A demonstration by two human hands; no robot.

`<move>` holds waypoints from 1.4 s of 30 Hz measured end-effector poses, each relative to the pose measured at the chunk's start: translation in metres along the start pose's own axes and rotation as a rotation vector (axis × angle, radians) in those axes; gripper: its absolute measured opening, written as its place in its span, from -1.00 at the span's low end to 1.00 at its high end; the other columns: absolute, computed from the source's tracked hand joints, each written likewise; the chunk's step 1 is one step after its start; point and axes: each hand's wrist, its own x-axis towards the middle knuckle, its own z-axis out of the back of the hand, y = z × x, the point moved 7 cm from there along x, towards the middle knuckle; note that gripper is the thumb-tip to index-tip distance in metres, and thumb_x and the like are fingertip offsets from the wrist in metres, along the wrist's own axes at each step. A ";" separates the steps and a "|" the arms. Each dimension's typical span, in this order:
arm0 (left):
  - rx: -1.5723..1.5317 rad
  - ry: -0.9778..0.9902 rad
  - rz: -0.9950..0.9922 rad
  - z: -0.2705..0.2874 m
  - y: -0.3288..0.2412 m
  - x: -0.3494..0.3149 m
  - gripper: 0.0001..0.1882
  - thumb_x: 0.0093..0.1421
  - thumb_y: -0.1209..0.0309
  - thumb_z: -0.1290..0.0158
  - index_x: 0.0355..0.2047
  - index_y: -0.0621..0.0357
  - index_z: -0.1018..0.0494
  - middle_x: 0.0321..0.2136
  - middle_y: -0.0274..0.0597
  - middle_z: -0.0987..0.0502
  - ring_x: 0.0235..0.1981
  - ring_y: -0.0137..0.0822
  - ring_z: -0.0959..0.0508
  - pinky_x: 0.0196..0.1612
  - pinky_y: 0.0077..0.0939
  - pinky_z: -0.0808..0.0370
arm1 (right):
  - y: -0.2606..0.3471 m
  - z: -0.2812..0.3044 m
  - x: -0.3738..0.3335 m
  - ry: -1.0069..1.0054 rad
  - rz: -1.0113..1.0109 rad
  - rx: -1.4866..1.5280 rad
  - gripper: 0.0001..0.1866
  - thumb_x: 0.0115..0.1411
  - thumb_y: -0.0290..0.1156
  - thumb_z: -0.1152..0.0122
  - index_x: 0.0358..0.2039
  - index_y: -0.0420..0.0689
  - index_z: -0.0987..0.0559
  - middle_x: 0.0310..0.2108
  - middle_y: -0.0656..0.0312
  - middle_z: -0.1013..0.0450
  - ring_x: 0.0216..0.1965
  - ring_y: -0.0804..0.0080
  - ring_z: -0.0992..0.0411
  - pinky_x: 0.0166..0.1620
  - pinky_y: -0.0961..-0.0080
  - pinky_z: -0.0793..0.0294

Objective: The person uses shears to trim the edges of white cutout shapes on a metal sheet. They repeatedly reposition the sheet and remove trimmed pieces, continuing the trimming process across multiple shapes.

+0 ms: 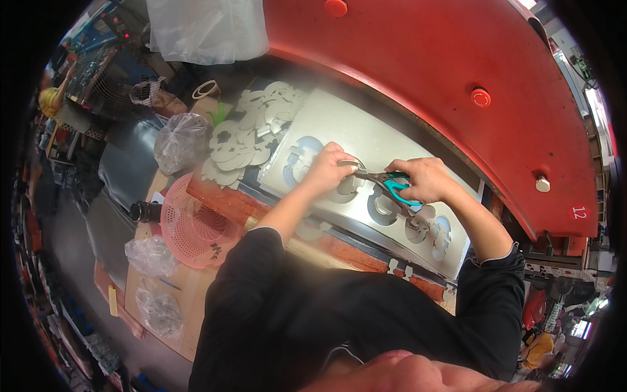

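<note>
On the grey sheet [366, 140], scissors [385, 184] cut.
Right hand [424, 179] grips their teal handles; left hand [324, 171] pinches the sheet's cut edge.

Your bench [215, 196] runs under both hands, its reddish edge showing just below your left fingers [339, 157]. A grey sheet [366, 130] with cut-out holes lies flat on it, directly beneath your fingertips. Beyond your left fingers sits a pile of grey cut pieces [251, 127]. Further left of them lie a pink basket [192, 225] and clear plastic bags [179, 140].
</note>
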 end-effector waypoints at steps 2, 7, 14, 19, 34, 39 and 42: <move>-0.009 0.001 0.007 0.000 0.000 -0.001 -0.85 0.02 0.51 -0.20 -0.35 0.24 -0.59 -0.28 -0.25 -0.34 -0.21 -0.35 -0.42 -0.15 -0.56 -0.38 | 0.001 0.001 0.000 0.009 0.000 -0.015 -0.48 -0.09 -0.05 -0.15 -0.05 0.14 -0.48 -0.42 0.11 -0.52 -0.27 0.11 -0.49 -0.24 0.25 -0.38; -0.012 0.008 0.005 0.000 -0.002 0.000 -0.85 0.02 0.52 -0.20 -0.35 0.25 -0.59 -0.29 -0.25 -0.34 -0.22 -0.36 -0.42 -0.16 -0.56 -0.39 | 0.004 0.004 0.000 0.004 0.005 -0.029 -0.49 -0.09 -0.04 -0.15 -0.06 0.12 -0.49 -0.42 0.11 -0.52 -0.27 0.11 -0.49 -0.24 0.23 -0.38; -0.030 0.014 0.004 0.000 0.000 0.000 -0.86 0.03 0.52 -0.20 -0.36 0.26 -0.58 -0.30 -0.26 -0.34 -0.23 -0.36 -0.42 -0.17 -0.56 -0.38 | 0.006 0.005 -0.001 0.000 0.013 -0.032 -0.49 -0.08 -0.06 -0.15 -0.06 0.11 -0.48 -0.42 0.09 -0.52 -0.27 0.10 -0.49 -0.24 0.22 -0.38; -0.044 0.017 0.001 -0.001 0.002 0.000 -0.86 0.02 0.52 -0.20 -0.36 0.26 -0.58 -0.31 -0.26 -0.34 -0.23 -0.36 -0.42 -0.17 -0.56 -0.39 | 0.005 0.004 -0.001 0.001 0.013 -0.032 -0.49 -0.08 -0.07 -0.15 -0.06 0.11 -0.48 -0.44 0.09 -0.52 -0.29 0.10 -0.49 -0.25 0.22 -0.39; 0.014 0.025 -0.036 -0.001 0.003 0.002 -0.85 0.03 0.50 -0.20 -0.34 0.23 -0.59 -0.32 -0.25 -0.35 -0.23 -0.35 -0.43 -0.15 -0.55 -0.38 | 0.003 0.010 0.006 0.054 0.003 -0.077 -0.47 -0.14 -0.10 -0.19 -0.07 0.14 -0.50 -0.42 0.16 -0.53 -0.26 0.17 -0.50 -0.24 0.28 -0.39; 0.031 0.030 -0.047 0.000 0.001 0.002 -0.85 0.03 0.48 -0.20 -0.34 0.22 -0.59 -0.32 -0.25 -0.35 -0.23 -0.34 -0.43 -0.15 -0.54 -0.38 | 0.004 0.011 0.007 0.076 0.003 -0.081 -0.47 -0.12 -0.10 -0.20 -0.06 0.14 -0.50 -0.41 0.17 -0.53 -0.24 0.18 -0.50 -0.22 0.28 -0.39; 0.018 0.031 -0.034 -0.001 0.002 0.002 -0.85 0.03 0.48 -0.21 -0.34 0.22 -0.59 -0.32 -0.25 -0.35 -0.23 -0.34 -0.43 -0.15 -0.55 -0.38 | 0.003 0.010 0.007 0.079 0.005 -0.083 -0.47 -0.12 -0.11 -0.19 -0.05 0.14 -0.49 -0.40 0.17 -0.54 -0.24 0.18 -0.50 -0.21 0.27 -0.39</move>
